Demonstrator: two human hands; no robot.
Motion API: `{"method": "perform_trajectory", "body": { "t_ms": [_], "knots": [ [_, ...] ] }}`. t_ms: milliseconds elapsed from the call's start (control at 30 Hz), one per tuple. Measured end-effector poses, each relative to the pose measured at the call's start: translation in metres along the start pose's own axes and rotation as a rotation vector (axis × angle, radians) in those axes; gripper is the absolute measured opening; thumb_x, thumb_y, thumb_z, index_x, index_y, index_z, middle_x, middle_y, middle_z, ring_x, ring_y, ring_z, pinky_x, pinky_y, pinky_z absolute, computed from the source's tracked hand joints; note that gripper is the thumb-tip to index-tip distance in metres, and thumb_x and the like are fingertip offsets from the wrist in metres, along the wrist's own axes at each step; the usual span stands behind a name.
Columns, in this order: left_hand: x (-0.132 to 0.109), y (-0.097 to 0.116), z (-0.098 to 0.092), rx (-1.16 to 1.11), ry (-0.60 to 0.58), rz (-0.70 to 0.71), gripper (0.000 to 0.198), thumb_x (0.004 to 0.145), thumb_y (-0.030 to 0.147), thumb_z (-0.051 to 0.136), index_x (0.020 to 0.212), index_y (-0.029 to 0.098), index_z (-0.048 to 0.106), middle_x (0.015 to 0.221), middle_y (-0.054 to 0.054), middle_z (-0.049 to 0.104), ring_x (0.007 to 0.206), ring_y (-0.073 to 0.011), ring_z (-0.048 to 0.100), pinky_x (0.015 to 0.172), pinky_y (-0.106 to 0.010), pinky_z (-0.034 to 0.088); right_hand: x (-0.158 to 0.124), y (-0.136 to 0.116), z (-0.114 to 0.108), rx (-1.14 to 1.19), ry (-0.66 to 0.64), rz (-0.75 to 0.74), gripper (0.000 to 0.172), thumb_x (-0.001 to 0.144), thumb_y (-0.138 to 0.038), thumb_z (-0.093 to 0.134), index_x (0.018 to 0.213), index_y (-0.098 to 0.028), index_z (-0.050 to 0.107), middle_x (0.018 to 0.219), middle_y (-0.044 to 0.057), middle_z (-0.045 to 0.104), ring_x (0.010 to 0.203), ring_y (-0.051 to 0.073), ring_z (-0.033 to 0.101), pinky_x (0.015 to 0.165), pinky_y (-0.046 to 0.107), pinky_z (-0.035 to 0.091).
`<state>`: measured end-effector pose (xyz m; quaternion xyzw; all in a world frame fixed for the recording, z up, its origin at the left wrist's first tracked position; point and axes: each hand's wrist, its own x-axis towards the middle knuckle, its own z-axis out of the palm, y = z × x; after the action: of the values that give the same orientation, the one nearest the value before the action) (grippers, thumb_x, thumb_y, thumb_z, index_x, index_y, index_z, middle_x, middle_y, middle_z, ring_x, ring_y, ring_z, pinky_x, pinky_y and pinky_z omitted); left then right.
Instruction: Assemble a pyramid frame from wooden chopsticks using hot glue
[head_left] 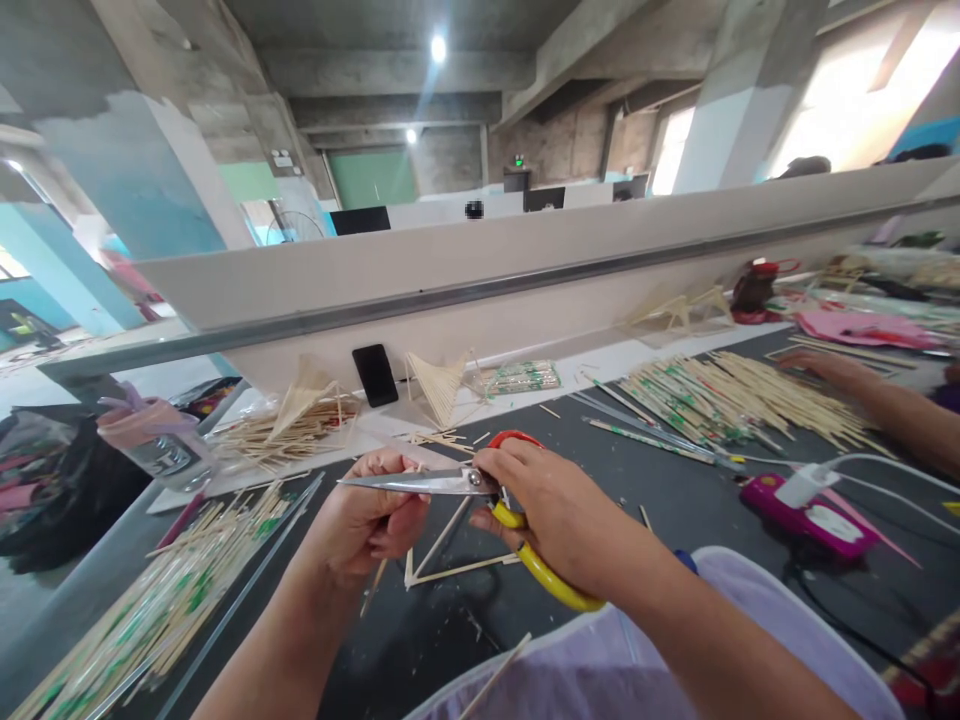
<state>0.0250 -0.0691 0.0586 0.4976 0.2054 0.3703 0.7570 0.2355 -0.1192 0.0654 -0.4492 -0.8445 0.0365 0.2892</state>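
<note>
My right hand (pixel 555 500) grips a pair of scissors (pixel 442 483) with yellow and red handles. Their blades point left, across the fingers of my left hand (pixel 371 510). That left hand is closed on a thin wooden stick (pixel 373 590), whose lower end shows beneath the fist; the rest is mostly hidden by fingers and blades. On the dark tabletop below lies a small frame of joined sticks (pixel 465 573), partly covered by my hands. Another loose stick (pixel 499 675) lies near the front edge, over pale purple cloth (pixel 585 675).
Bundled sticks (pixel 187 580) lie left, near a pink cup (pixel 157 440). Stick models (pixel 442 390) and a phone (pixel 375 375) stand along the partition. Right are a large stick pile (pixel 720 400), a magenta power strip (pixel 810 515) with cables and another person's hand (pixel 825 368).
</note>
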Motion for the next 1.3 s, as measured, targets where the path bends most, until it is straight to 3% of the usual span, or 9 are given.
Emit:
{"method": "perform_trajectory", "body": {
  "t_ms": [167,367,533,633,833,1000,1100,1300],
  "knots": [
    [0.004,0.001,-0.006,-0.043,-0.107,-0.018,0.016,0.071,0.028,0.067,0.070,0.013,0.061,0.041,0.006,0.039,0.029,-0.0006,0.019,0.026,-0.012,0.018,-0.001,0.002,0.006,-0.012,-0.008,0.036,0.025,0.087,-0.038,0.050,0.103,-0.019,0.053,0.090,0.006,0.060,0.081,0.018,0.054,0.069,0.030,0.040],
    [-0.001,0.007,-0.001,0.181,0.042,0.025,0.021,0.077,0.033,0.061,0.073,0.013,0.057,0.048,0.002,0.047,0.036,-0.0017,0.022,0.033,-0.014,0.012,0.001,0.001,0.006,-0.043,-0.014,0.065,0.022,0.086,-0.036,0.049,0.101,-0.020,0.050,0.089,0.005,0.059,0.080,0.018,0.054,0.068,0.030,0.040],
    [-0.003,0.004,0.003,0.285,0.162,0.103,0.027,0.076,0.037,0.062,0.065,0.014,0.053,0.045,0.003,0.042,0.039,-0.0036,0.025,0.039,-0.018,0.012,0.000,0.002,0.007,-0.055,0.015,0.056,0.019,0.084,-0.024,0.050,0.102,-0.019,0.049,0.093,0.006,0.055,0.083,0.019,0.050,0.072,0.032,0.040],
    [-0.004,0.005,0.002,0.289,0.160,0.145,0.031,0.077,0.038,0.061,0.061,0.014,0.051,0.045,0.003,0.041,0.040,-0.0040,0.025,0.040,-0.019,0.013,-0.001,0.003,0.006,-0.055,0.028,0.035,0.021,0.084,-0.024,0.051,0.103,-0.018,0.048,0.095,0.007,0.054,0.084,0.019,0.049,0.074,0.032,0.040],
    [-0.004,0.011,0.002,0.329,0.234,0.206,0.020,0.076,0.033,0.064,0.073,0.014,0.058,0.050,0.003,0.047,0.046,-0.0055,0.035,0.044,-0.018,0.022,0.000,0.003,0.001,-0.062,0.005,0.047,0.025,0.085,-0.026,0.051,0.108,-0.018,0.047,0.093,0.006,0.055,0.082,0.019,0.049,0.073,0.033,0.042],
    [-0.001,0.002,0.000,0.425,0.191,0.274,0.020,0.076,0.035,0.065,0.078,0.015,0.062,0.054,0.002,0.050,0.048,-0.0065,0.039,0.047,-0.018,0.028,-0.002,-0.001,0.001,-0.090,0.007,0.072,0.026,0.085,-0.032,0.052,0.109,-0.021,0.048,0.095,0.006,0.056,0.085,0.019,0.051,0.072,0.032,0.043],
    [0.001,-0.004,-0.003,0.456,0.241,0.310,0.023,0.075,0.037,0.065,0.085,0.017,0.063,0.059,0.001,0.052,0.053,-0.0083,0.044,0.050,-0.020,0.033,-0.003,0.000,0.001,-0.106,0.017,0.077,0.027,0.085,-0.033,0.052,0.109,-0.021,0.048,0.095,0.006,0.056,0.086,0.020,0.052,0.073,0.033,0.043],
    [0.000,-0.004,0.000,0.667,0.239,0.427,0.017,0.082,0.032,0.058,0.075,0.016,0.060,0.061,0.002,0.050,0.053,-0.0073,0.042,0.048,-0.019,0.031,-0.003,0.001,0.003,-0.136,0.033,0.080,0.022,0.084,-0.031,0.052,0.104,-0.021,0.050,0.092,0.005,0.057,0.083,0.019,0.052,0.070,0.034,0.043]
  ]
}}
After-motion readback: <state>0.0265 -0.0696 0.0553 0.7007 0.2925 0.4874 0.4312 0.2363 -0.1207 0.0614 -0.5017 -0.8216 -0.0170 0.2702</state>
